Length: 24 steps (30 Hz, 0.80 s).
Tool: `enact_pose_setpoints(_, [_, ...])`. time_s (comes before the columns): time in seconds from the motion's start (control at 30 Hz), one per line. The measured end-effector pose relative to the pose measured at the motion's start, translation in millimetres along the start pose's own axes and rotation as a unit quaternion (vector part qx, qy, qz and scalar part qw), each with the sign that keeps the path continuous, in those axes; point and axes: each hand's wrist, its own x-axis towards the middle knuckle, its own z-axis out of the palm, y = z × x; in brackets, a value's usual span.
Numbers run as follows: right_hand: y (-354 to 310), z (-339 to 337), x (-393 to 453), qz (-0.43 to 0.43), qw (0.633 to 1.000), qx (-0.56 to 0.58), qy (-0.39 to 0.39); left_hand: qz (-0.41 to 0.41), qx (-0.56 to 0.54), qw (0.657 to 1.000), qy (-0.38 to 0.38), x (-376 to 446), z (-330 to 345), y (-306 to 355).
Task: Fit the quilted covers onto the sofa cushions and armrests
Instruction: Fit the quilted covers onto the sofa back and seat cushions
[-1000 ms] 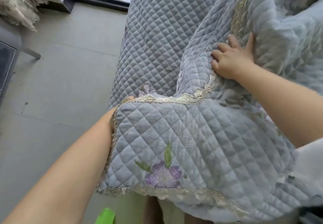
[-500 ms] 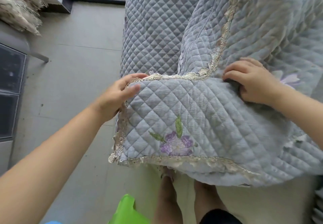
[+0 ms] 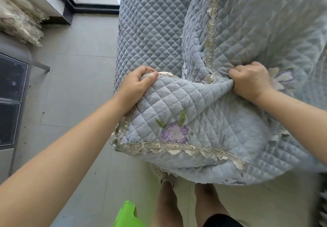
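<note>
- Left hand [image 3: 135, 86]: fingers curled, clamped on the quilted cover [image 3: 194, 113] corner at 9 o'clock.
- Right hand [image 3: 251, 81]: fingers clenched on cover fold at 3 o'clock.

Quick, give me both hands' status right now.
Left hand: closed, gripping the lace-trimmed corner of the quilted cover.
Right hand: closed, bunching the same cover further along.
</note>
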Motion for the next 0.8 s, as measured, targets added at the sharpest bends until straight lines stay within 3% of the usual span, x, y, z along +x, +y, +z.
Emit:
enact_pose_setpoints(0.13, [-15, -12, -13, 0.052, 0.998, 0.015, -0.015, -0.036, -0.024, 0.999, 0.000, -21, 0, -4])
enact_pose_setpoints(0.2, [-24, -21, -31, 0.082, 0.994, 0.070, 0.017, -0.063, 0.004, 0.998, -0.001, -24, -1, -3])
enact_pose_setpoints(0.3, [-55, -42, -71, 0.008, 0.990, 0.143, 0.002, -0.095, 0.067, 0.993, -0.018, -36, -3, -8])
enact_pose_setpoints(0.33, [-69, -49, -82, -0.040, 0.989, 0.140, -0.030, -0.103, 0.074, 0.992, -0.019, -41, -3, -10])
enact_pose_setpoints(0.4, [-98, -65, -92, -0.096, 0.978, 0.091, -0.165, -0.120, 0.089, 0.989, -0.006, -51, -1, -13])
enact_pose_setpoints(0.47, [-121, -79, -88, -0.079, 0.932, 0.027, -0.353, -0.135, 0.143, 0.980, 0.023, -60, 3, -12])
enact_pose_setpoints(0.53, [-136, -74, -88, -0.048, 0.892, -0.034, -0.448, -0.147, 0.227, 0.961, 0.057, -67, 8, -7])
enact_pose_setpoints(0.7, [-152, -67, -92, -0.108, 0.880, -0.070, -0.457, -0.149, 0.335, 0.922, 0.123, -89, 24, 0])
enact_pose_setpoints(0.8, [-140, -60, -101, -0.163, 0.925, -0.038, -0.342, -0.143, 0.364, 0.906, 0.160, -98, 32, 0])
